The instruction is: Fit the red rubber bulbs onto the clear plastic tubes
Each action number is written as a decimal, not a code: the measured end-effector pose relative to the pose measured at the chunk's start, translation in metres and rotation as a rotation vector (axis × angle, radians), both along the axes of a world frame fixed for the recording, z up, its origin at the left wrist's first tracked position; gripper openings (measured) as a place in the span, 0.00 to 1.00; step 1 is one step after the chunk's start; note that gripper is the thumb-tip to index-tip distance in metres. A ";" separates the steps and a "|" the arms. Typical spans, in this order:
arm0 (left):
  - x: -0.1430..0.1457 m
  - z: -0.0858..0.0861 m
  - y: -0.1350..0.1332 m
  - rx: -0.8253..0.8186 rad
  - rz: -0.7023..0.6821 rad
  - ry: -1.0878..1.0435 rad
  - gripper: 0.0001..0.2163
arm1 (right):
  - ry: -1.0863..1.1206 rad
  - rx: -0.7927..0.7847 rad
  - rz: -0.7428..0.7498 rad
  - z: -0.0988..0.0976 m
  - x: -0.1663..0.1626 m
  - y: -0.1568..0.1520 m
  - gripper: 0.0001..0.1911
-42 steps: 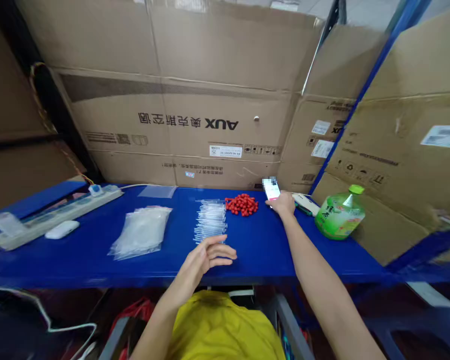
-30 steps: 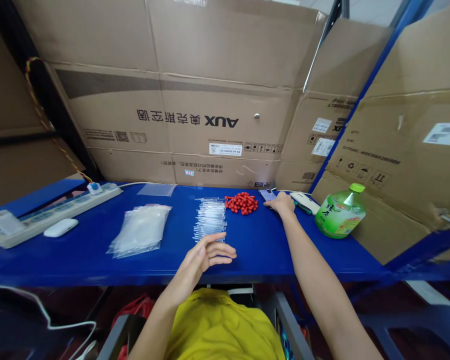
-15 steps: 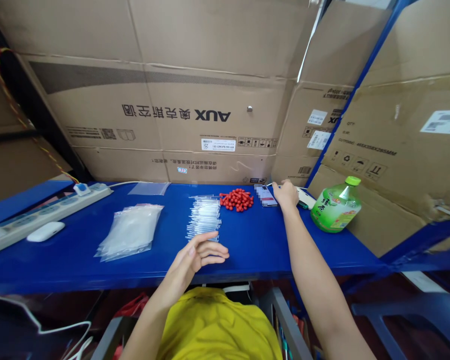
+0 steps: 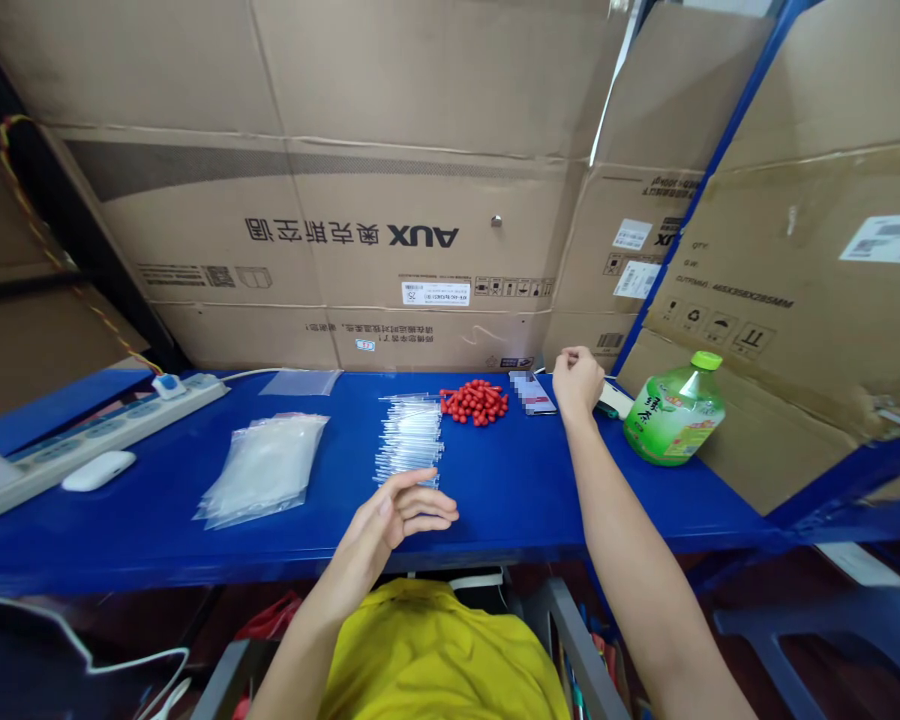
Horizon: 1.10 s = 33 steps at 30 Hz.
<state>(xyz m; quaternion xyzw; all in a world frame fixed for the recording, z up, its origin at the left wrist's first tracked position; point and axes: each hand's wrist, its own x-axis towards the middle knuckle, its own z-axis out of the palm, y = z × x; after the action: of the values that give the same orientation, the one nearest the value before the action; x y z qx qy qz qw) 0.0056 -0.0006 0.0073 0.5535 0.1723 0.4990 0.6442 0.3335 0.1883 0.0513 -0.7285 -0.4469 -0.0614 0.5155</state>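
My left hand (image 4: 405,512) hovers over the front edge of the blue table (image 4: 510,480), fingers stretched out and holding nothing. Just beyond its fingertips lies a row of thin clear plastic tubes (image 4: 411,435). A heap of small red pieces with rounded ends (image 4: 476,402) touches the far right side of that row. Farther back, my right hand (image 4: 577,380) is curled closed beside a phone (image 4: 532,393); its fingers point away, so whatever they may hold is hidden. A pale object (image 4: 615,400) lies partly behind this hand.
Clear plastic bags (image 4: 266,470) lie stacked on the left, with a flat clear sheet (image 4: 300,382) behind them. Farther left are a white case (image 4: 99,470) and a power strip (image 4: 120,430). A green tea bottle (image 4: 675,410) stands at right, and cardboard (image 4: 360,180) walls the back.
My right hand has lifted slightly and its fingers have curled in more. My left hand stays in place. The view has shifted a little.
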 end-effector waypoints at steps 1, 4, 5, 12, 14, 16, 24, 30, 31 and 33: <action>0.001 0.000 0.000 0.000 0.003 0.002 0.22 | -0.017 0.025 0.023 0.001 -0.004 -0.001 0.15; 0.002 0.000 0.000 -0.017 0.038 0.009 0.21 | -0.094 0.063 0.136 0.005 -0.022 -0.006 0.18; 0.003 0.002 0.000 -0.027 0.061 0.016 0.21 | -0.124 0.054 0.179 0.006 -0.030 -0.010 0.18; 0.003 0.067 0.025 0.220 0.332 0.290 0.18 | -0.490 0.131 0.739 0.009 -0.101 -0.035 0.17; 0.007 0.095 0.050 0.392 0.440 0.377 0.17 | -0.618 0.158 0.866 0.016 -0.121 -0.038 0.15; 0.013 0.120 0.080 0.555 0.559 0.450 0.17 | -0.692 0.158 0.906 0.027 -0.140 -0.037 0.13; 0.028 0.120 0.172 0.860 0.922 0.711 0.14 | -0.619 0.243 0.720 0.021 -0.173 -0.013 0.16; 0.019 0.064 0.194 0.757 1.028 1.028 0.13 | -0.629 0.074 0.711 -0.005 -0.156 -0.006 0.16; 0.017 0.061 0.195 0.737 1.019 1.043 0.13 | -0.588 0.084 0.690 -0.005 -0.153 -0.006 0.16; 0.016 0.059 0.195 0.710 0.994 1.045 0.14 | -0.517 0.111 0.648 -0.002 -0.148 -0.007 0.16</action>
<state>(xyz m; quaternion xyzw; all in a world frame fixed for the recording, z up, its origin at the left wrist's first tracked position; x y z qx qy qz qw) 0.0217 0.1948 0.0660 0.7458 0.5088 0.4289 -0.0318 0.1857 0.1817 0.0492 -0.4820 -0.7637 -0.1006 0.4175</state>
